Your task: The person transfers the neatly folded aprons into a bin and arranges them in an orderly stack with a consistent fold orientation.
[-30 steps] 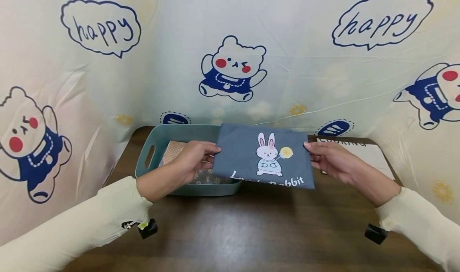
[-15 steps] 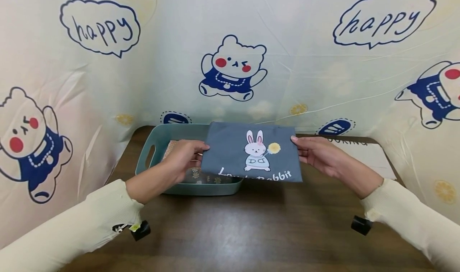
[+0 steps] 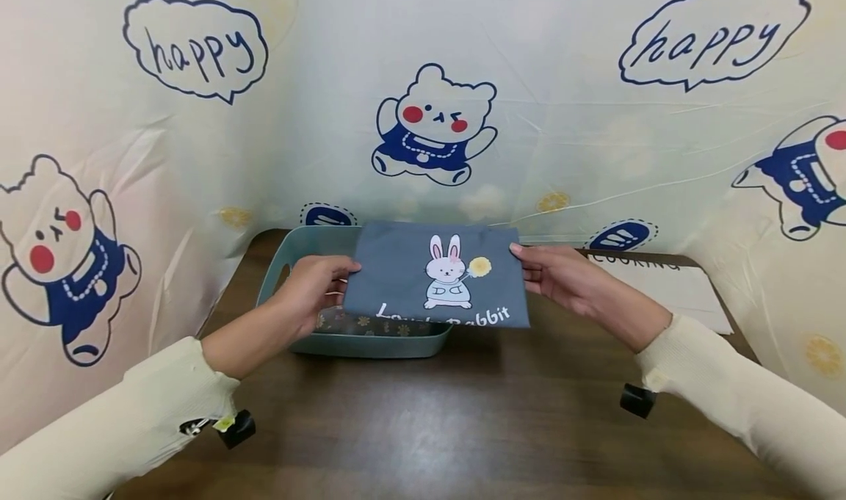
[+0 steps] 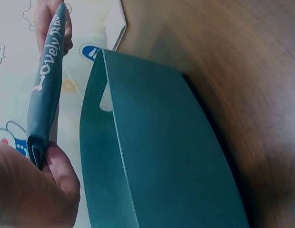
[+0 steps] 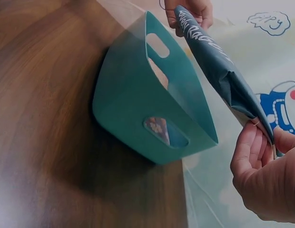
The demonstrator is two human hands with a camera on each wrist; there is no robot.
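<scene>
Both hands hold a folded grey-blue cloth (image 3: 390, 276), printed with a white rabbit and lettering, above a teal plastic basket (image 3: 370, 346). My left hand (image 3: 313, 287) pinches its left edge between thumb and fingers. The opposite edge is pinched by my right hand (image 3: 568, 276). In both wrist views the cloth (image 4: 45, 95) appears edge-on, as a thick folded bundle, clear of the basket rim. Inside the basket lies a patterned fabric (image 3: 370, 326), mostly hidden under the held cloth.
The basket stands on a dark wooden table (image 3: 423, 419), toward its back left. A flat white item lettered COOKING (image 3: 667, 287) lies at the back right. Printed curtains (image 3: 562, 140) enclose the back and sides.
Both hands have moved left with the folded cloth, bringing it farther over the basket. Their grip on its two edges is the same. More of the COOKING item shows.
</scene>
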